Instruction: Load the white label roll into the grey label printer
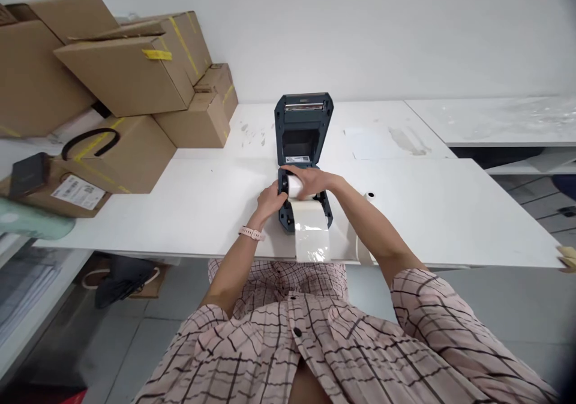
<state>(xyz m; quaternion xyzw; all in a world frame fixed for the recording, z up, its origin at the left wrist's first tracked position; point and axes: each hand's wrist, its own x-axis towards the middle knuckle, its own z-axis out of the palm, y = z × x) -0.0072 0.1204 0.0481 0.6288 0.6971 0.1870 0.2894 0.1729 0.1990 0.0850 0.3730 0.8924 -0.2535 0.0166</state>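
Observation:
A dark label printer [302, 125] stands on the white table with its lid raised. Inside its body sits a roll of white labels [294, 186], and a strip of labels [311, 236] hangs from it over the front toward the table edge. My right hand [310, 182] is wrapped over the roll from the right, fingers curled round it. At the printer's left side, my left hand [271, 201] grips the rim beside the roll's end, its fingertips partly hidden. A pale watch band circles my left wrist.
Cardboard boxes [130, 77] are stacked at the left of the white table [216, 206]. A small white roll [369, 196] lies right of the printer. The wall rises behind, and the table's front edge is close to my body.

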